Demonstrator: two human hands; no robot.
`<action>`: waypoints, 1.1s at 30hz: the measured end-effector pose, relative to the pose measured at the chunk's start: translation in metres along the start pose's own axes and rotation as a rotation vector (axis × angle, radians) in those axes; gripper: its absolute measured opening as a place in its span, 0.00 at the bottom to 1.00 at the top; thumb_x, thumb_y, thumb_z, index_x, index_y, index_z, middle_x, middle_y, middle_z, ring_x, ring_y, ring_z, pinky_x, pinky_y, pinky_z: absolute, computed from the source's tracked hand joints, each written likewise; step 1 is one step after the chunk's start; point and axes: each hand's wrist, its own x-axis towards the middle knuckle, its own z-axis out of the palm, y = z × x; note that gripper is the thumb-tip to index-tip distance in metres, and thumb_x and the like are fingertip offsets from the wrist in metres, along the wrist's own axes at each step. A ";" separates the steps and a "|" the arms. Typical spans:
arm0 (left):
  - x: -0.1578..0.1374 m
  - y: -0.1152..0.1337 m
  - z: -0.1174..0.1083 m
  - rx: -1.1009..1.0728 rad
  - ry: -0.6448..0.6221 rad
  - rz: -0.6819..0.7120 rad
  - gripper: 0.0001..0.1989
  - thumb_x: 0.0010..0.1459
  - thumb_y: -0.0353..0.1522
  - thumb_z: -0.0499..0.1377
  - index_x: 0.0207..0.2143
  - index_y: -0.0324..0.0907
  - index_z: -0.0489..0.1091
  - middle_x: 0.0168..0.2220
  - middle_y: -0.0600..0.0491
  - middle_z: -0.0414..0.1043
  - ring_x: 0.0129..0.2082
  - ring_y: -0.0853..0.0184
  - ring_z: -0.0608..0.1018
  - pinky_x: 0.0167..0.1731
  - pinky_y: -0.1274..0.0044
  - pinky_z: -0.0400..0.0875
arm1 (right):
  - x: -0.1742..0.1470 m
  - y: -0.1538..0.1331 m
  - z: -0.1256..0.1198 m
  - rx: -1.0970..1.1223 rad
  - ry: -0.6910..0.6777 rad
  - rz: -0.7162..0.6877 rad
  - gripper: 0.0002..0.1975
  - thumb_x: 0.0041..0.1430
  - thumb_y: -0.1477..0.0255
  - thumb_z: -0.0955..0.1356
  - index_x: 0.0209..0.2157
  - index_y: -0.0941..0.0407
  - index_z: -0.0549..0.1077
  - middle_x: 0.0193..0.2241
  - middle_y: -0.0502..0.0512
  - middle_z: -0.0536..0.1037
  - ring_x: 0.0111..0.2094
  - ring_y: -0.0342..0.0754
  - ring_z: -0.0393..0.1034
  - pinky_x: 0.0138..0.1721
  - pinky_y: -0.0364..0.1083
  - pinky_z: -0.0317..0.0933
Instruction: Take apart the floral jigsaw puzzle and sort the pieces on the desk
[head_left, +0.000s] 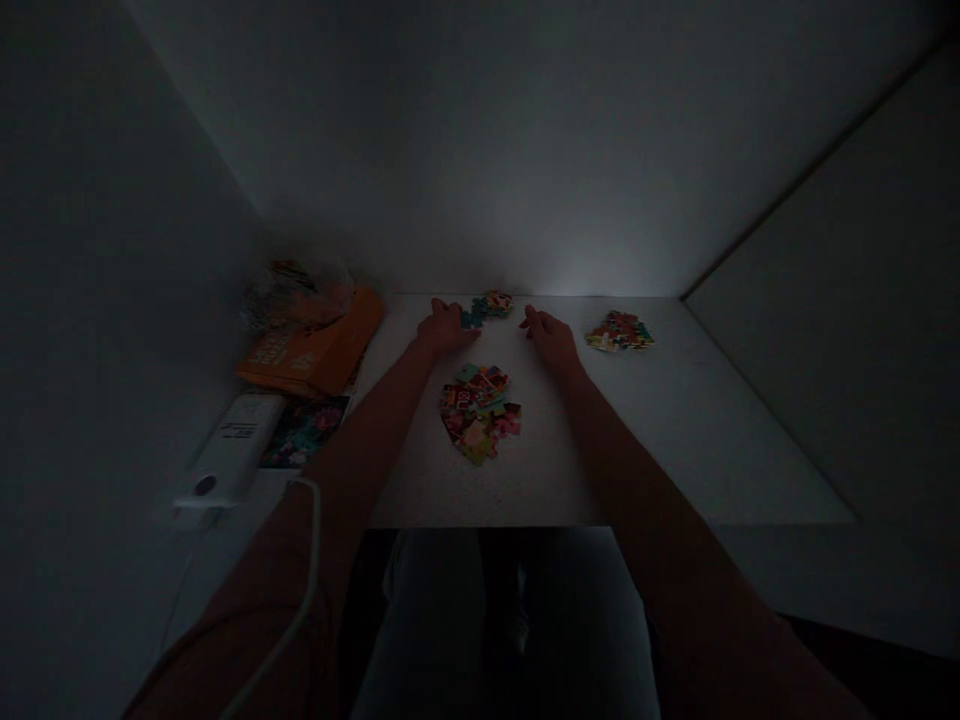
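My left hand (444, 330) lies on the white table with its fingers and thumb spread. It rests at the left side of some joined teal jigsaw pieces (474, 314). A small heap of colourful jigsaw pieces (499, 303) sits against their right end. Across a short gap, my right hand (551, 340) has its fingers curled in; whatever they hold, if anything, is too dark and small to make out. Between my forearms lies a larger pile of mixed red, pink and green jigsaw pieces (480, 412).
Another pile of jigsaw pieces (620, 331) lies to the right. At left are an orange bag (311, 350), clear plastic wrapping (296, 297), a dark floral picture (306, 432) and a white device (238, 445). A pale cable (313, 540) crosses my left forearm. A wall (465, 150) bounds the table's back.
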 end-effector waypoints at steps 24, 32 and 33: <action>0.021 0.004 -0.033 -0.256 0.063 0.253 0.18 0.62 0.42 0.74 0.53 0.47 0.86 0.56 0.40 0.87 0.52 0.54 0.87 0.60 0.64 0.80 | 0.000 -0.001 0.004 0.097 0.003 0.013 0.53 0.73 0.21 0.49 0.41 0.47 0.87 0.37 0.56 0.88 0.47 0.61 0.86 0.60 0.58 0.70; 0.090 0.038 0.032 -0.106 0.183 0.073 0.26 0.57 0.54 0.78 0.41 0.42 0.81 0.58 0.25 0.82 0.71 0.28 0.77 0.72 0.43 0.71 | 0.001 -0.002 0.004 0.091 -0.019 0.003 0.49 0.79 0.26 0.50 0.43 0.47 0.87 0.38 0.56 0.88 0.48 0.61 0.86 0.60 0.59 0.69; 0.094 0.036 0.034 -0.131 0.183 0.093 0.26 0.52 0.51 0.81 0.39 0.44 0.79 0.56 0.27 0.82 0.71 0.28 0.77 0.72 0.41 0.71 | 0.001 -0.002 0.004 0.081 -0.023 0.006 0.48 0.80 0.28 0.50 0.43 0.47 0.87 0.38 0.56 0.88 0.49 0.61 0.86 0.61 0.59 0.68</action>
